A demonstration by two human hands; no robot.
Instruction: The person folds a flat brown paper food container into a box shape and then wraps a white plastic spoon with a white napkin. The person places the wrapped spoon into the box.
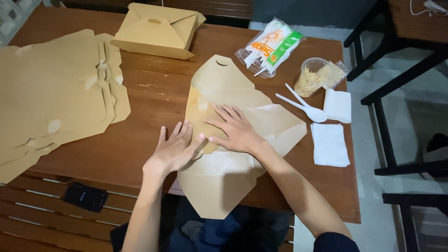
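Head view: both hands, left hand [173, 149] and right hand [234, 130], lie open-palmed, no grip, pressing the flat box blank [233, 140] against the tabletop [154, 93] to crease it.

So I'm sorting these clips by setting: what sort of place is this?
Probably a small eatery or takeaway packing spot: a wooden table holds flat paper box blanks, a folded takeaway box, plastic spoons and a cup of toothpicks.

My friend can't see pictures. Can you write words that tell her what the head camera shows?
Two bare hands, left hand and right hand, press flat on an unfolded brown paper box on a wooden table. A stack of flat boxes lies left, a folded box behind, white spoons and napkins right.
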